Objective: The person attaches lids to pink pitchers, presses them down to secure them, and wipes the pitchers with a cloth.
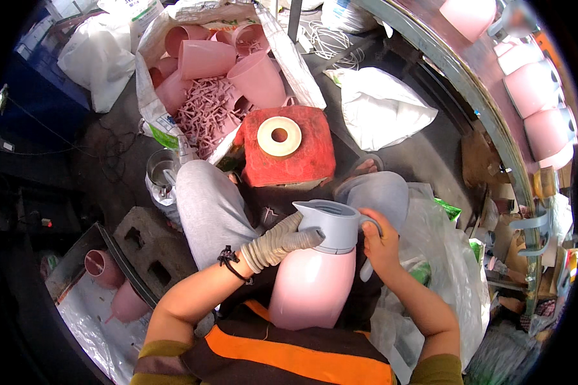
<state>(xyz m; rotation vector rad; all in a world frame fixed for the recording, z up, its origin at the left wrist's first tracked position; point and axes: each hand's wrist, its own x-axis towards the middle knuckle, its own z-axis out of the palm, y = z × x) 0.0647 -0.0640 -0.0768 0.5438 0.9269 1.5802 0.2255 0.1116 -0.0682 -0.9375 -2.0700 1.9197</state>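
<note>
Fitting the grey top onto a pink jug held in the lap

The pink jug [311,285] stands upright against the person's body, between the knees; the left hand [282,237], in a knitted glove, is closed round the collar of the grey spout top [332,224], while the bare right hand [380,242] is wrapped round the grey handle [368,253]. This looks like seating the top, so the next move likely calls for a firm press or twist with the body kept steady. Beyond the knees a red block [289,153] carries a cream ring [279,136]. Farther off, an open white sack [205,77] holds pink jug bodies [205,59] and loose pink sprue pieces [205,115]
</note>
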